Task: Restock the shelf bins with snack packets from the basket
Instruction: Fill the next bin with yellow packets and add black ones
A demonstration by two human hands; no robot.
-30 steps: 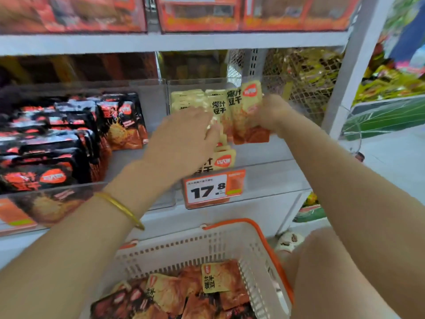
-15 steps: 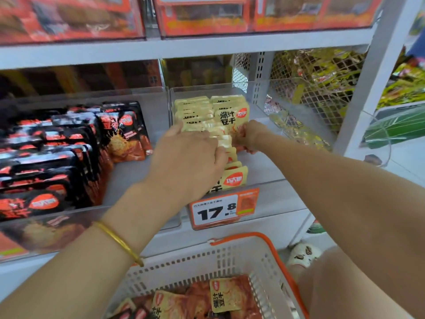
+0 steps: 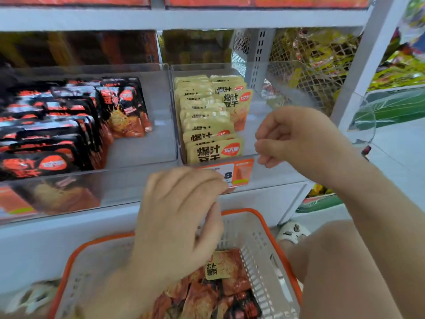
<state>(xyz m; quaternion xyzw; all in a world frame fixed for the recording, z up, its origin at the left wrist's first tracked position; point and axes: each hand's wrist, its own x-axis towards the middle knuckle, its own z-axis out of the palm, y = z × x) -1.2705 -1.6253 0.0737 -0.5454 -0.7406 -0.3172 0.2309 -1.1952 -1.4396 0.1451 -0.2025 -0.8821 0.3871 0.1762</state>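
Yellow snack packets (image 3: 207, 125) stand in rows inside a clear shelf bin (image 3: 259, 155) at the centre. Black and red packets (image 3: 69, 125) fill the clear bin (image 3: 128, 178) to the left. Below, a white basket with an orange rim (image 3: 259, 240) holds more packets, one yellow packet (image 3: 220, 268) lying on top. My left hand (image 3: 181, 219) hangs over the basket, fingers relaxed, holding nothing. My right hand (image 3: 292, 137) is just right of the yellow bin's front edge, fingers loosely curled and empty.
An orange price tag (image 3: 239, 173) hangs on the shelf edge under the yellow bin. A wire mesh panel (image 3: 305, 65) and a white upright post (image 3: 363, 65) bound the shelf at the right. A higher shelf (image 3: 184, 17) carries orange boxes. My knee and a sandal (image 3: 292, 231) are at lower right.
Both hands have come out of the yellow bin, leaving the packets standing in it. My left hand dropped toward the basket and my right hand drew back to the right.
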